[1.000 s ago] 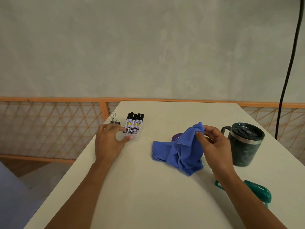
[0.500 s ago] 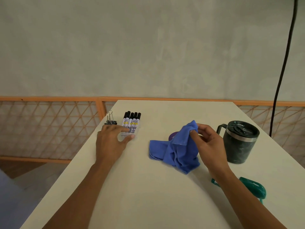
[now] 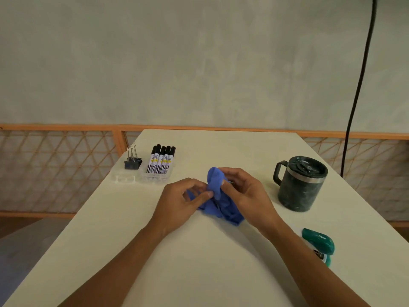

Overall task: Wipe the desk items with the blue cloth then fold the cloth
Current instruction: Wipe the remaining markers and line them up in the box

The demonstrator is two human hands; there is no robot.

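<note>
Apparently the left grip (image 3: 183, 200) and the right grip (image 3: 245, 193) both pinch the crumpled blue cloth (image 3: 229, 212); folding is not yet done, and wiping progress is unclear.

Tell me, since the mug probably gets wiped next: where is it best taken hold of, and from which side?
Probably by the handle, coming in from the left of the mug. The mug stands upright with its lid on, and the handle loop sticks out on that left side, open for fingers to hook through. The body looks wide and smooth, so it is harder to hold.
</note>
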